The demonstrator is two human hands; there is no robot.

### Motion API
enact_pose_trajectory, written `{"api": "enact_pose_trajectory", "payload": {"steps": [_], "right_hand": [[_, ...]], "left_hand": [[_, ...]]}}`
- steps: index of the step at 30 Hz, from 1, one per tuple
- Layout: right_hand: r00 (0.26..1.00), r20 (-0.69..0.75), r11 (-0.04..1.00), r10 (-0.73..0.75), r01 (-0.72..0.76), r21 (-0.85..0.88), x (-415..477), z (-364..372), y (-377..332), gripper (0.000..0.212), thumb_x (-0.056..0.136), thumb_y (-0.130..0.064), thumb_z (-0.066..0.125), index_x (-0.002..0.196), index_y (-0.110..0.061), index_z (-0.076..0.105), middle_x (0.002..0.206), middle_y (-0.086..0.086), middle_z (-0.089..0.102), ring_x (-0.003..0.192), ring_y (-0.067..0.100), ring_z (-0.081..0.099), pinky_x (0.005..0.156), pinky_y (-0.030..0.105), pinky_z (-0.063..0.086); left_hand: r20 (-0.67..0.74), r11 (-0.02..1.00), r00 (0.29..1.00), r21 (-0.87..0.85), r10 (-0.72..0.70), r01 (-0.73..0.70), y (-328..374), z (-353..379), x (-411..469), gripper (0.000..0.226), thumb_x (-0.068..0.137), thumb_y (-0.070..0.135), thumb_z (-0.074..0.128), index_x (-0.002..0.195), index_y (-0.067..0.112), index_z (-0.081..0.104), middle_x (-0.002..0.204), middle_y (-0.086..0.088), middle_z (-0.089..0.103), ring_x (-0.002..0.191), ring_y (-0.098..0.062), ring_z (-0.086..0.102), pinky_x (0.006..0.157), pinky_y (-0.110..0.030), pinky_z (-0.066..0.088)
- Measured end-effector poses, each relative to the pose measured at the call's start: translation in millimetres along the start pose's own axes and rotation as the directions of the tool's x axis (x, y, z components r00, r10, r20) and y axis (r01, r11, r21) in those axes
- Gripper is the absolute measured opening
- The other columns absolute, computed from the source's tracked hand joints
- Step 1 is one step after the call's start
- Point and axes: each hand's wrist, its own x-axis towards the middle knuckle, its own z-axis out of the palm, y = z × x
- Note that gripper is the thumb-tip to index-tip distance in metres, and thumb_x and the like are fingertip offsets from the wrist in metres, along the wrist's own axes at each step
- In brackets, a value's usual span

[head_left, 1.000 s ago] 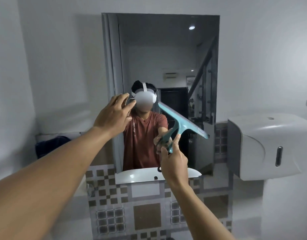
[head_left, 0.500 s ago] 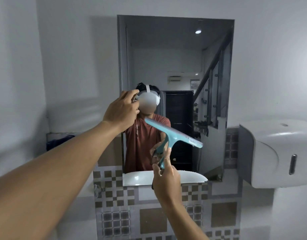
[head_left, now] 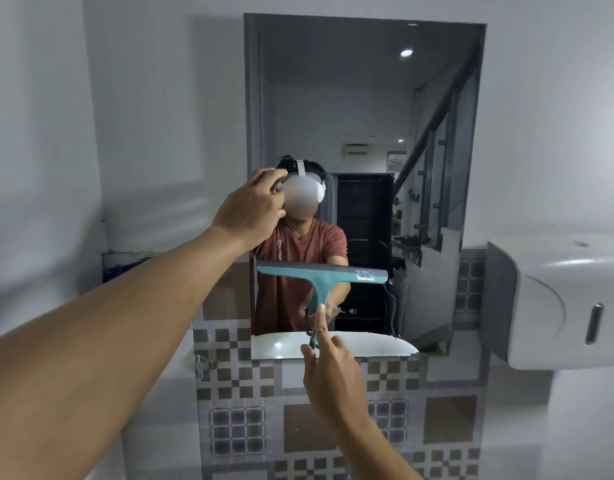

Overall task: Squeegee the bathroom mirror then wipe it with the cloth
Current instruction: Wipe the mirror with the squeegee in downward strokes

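On the far left, a dark blue bundle (head_left: 125,270) sits on a ledge by the plain white wall (head_left: 49,140). The long bare left arm reaches up and across. The left hand (head_left: 250,209) is up in front of the left side of the tall flat mirror on the wall (head_left: 364,98), with its fingers bent and a little apart, and holding nothing. I cannot tell if it touches the glass.

In the middle, the right hand (head_left: 333,372) is clamped on the thin handle of the blue-green plastic squeegee (head_left: 321,277). The pointer finger lies straight up along the handle. The wide blade sits just above the hand, lying flat from left to right across the lower part of the mirror. I cannot tell if the blade touches the glass.

Brown and white square tiles (head_left: 298,427) cover the wall under the mirror.

On the right, a white plastic box with a grey slot (head_left: 558,299) hangs on the wall, near the mirror.
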Motion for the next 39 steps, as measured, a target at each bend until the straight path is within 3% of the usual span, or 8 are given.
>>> {"api": "enact_pose_trajectory", "payload": {"steps": [4,8,11,15,21,30,36,39], "right_hand": [[0.995,0.019,0.977,-0.101,0.103,-0.188,6,-21,18,0.075,0.101,-0.029,0.056,0.16,-0.035,0.011,0.096,0.003,0.064,0.058,0.018,0.056,0.046,0.029,0.043],[0.974,0.011,0.872,-0.226,0.208,-0.443,17,-47,38,0.082,0.081,-0.024,0.081,0.152,-0.033,0.041,0.071,-0.002,0.057,0.039,0.01,0.035,0.034,0.019,0.01],[0.969,0.04,0.83,-0.243,0.229,-0.509,27,-70,51,0.082,0.085,-0.019,0.074,0.153,-0.04,0.035,0.079,0.002,0.06,0.053,0.017,0.055,0.037,0.024,0.028],[0.961,0.025,0.764,-0.275,0.234,-0.602,39,-97,66,0.086,0.087,-0.009,0.066,0.155,-0.044,0.026,0.094,0.01,0.063,0.072,0.028,0.063,0.057,0.039,0.051],[0.967,-0.01,0.723,-0.256,0.184,-0.666,47,-126,91,0.087,0.087,-0.007,0.066,0.156,-0.043,0.025,0.099,0.013,0.063,0.079,0.031,0.064,0.063,0.045,0.054],[0.996,-0.078,0.843,-0.053,0.002,-0.539,37,-144,120,0.078,0.103,-0.015,0.044,0.157,-0.049,0.0,0.09,0.004,0.042,0.072,0.024,0.053,0.058,0.038,0.049],[0.993,-0.077,0.891,0.092,-0.116,-0.438,24,-138,129,0.078,0.104,-0.019,0.042,0.152,-0.052,-0.011,0.087,0.007,0.053,0.063,0.027,0.058,0.061,0.046,0.059],[0.989,-0.053,0.894,0.137,-0.147,-0.424,17,-129,126,0.075,0.105,-0.027,0.045,0.157,-0.045,-0.006,0.085,0.006,0.054,0.062,0.025,0.056,0.058,0.039,0.053]], "left_hand": [[-0.019,1.0,1.0,-0.011,-0.005,0.004,2,3,-2,0.037,0.093,0.02,0.065,0.127,0.005,0.066,0.151,-0.012,0.043,0.142,-0.03,0.035,0.093,-0.048,0.057],[-0.044,1.0,0.999,-0.026,-0.018,0.017,6,6,-4,0.042,0.094,0.017,0.063,0.133,0.003,0.061,0.152,-0.014,0.041,0.143,-0.031,0.034,0.101,-0.049,0.053],[-0.042,1.0,0.999,-0.017,-0.024,0.024,8,6,-7,0.044,0.094,0.02,0.063,0.134,0.003,0.06,0.152,-0.015,0.039,0.143,-0.032,0.033,0.106,-0.05,0.049],[-0.036,1.0,0.999,-0.026,-0.017,0.016,18,9,-20,0.046,0.091,0.025,0.067,0.131,0.004,0.062,0.15,-0.017,0.04,0.141,-0.035,0.035,0.11,-0.053,0.044],[0.0,0.998,1.0,-0.065,-0.004,0.004,31,15,-30,0.058,0.085,0.031,0.075,0.137,0.011,0.058,0.151,-0.018,0.038,0.141,-0.036,0.036,0.113,-0.052,0.04],[0.002,0.998,1.0,-0.066,-0.019,0.019,36,14,-29,0.061,0.081,0.025,0.079,0.137,0.01,0.059,0.151,-0.02,0.038,0.14,-0.039,0.036,0.112,-0.056,0.04],[0.009,0.997,1.0,-0.069,-0.019,0.02,36,12,-29,0.063,0.08,0.024,0.081,0.137,0.009,0.058,0.151,-0.02,0.038,0.14,-0.04,0.036,0.112,-0.057,0.04],[-0.001,0.997,1.0,-0.079,-0.022,0.021,38,13,-30,0.061,0.08,0.022,0.081,0.135,0.007,0.059,0.15,-0.02,0.038,0.139,-0.041,0.036,0.112,-0.057,0.04]]}}
